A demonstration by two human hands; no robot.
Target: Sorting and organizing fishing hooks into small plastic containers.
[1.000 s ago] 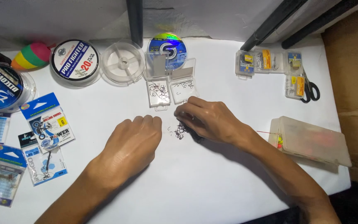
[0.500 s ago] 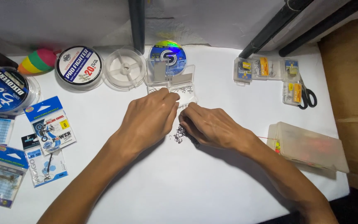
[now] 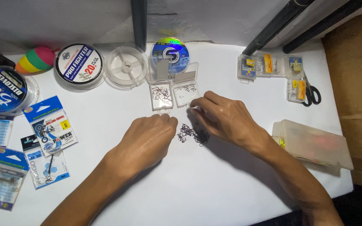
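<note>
Left hand (image 3: 145,140) rests knuckles-up on the white worktop (image 3: 197,188), fingers curled loosely under; whether it holds anything cannot be told. Its fingertips lie just at 9 o'clock of the hook pile (image 3: 192,134), a small dark tangle of fishing hooks lying loose on the worktop.

Right hand (image 3: 225,118) sits at 2 o'clock of the pile, fingers bent together and pointing toward 10 o'clock, tips pinched close near the right box (image 3: 185,93); any hook between them is too small to make out.

Two small clear boxes stand open side by side at 12 o'clock of the pile, each with a few hooks inside; the left box (image 3: 161,97) holds more.

Behind them, a blue spool (image 3: 169,50), a clear spool (image 3: 126,66) and a white-labelled spool (image 3: 78,64). Scissors (image 3: 313,94) lie at 3 o'clock, beside small tackle packets (image 3: 269,65). A translucent case (image 3: 315,143) sits at 4 o'clock.
</note>
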